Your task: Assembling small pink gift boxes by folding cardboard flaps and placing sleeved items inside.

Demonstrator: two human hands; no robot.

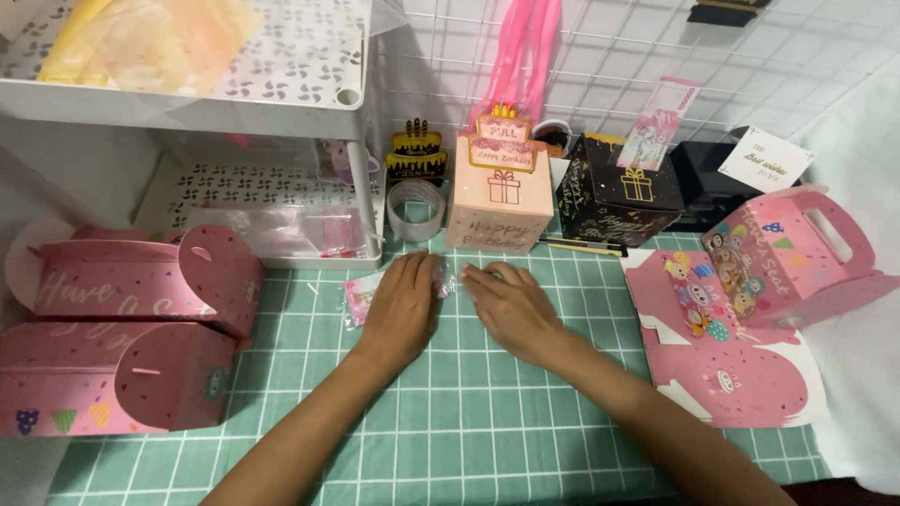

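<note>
**Pressing a small wrapped packet flat on the cutting mat**

Pressing down with both palms, I have my left hand (401, 305) and my right hand (511, 309) side by side on the green gridded mat (469, 422), fingers stretched forward and nearly flat. Neither hand is closed around anything. Between and beneath the fingertips lies a small clear cellophane packet (360, 297) with pink contents; its near end sticks out just left of my left hand, and crinkled film shows in the gap between the two hands. How much of it lies under the palms I cannot tell.

Directly beyond my fingertips stands a pink gift box (499, 199) topped with a cake-shaped card, with pink ribbons (525, 52) hanging above it on the wire grid wall. Just left of that box, beyond my left hand, sits a roll of clear tape (416, 208). Beyond my right hand stands a black gift box (619, 199) with gold print.

Well left of my left hand lie two folded pink carrier boxes (131, 328), stacked one before the other, below a white shelf unit (234, 103). Right of my right hand a flat pink box blank (731, 375) lies on the mat, with another assembled pink carrier box (787, 248) resting behind it.
</note>
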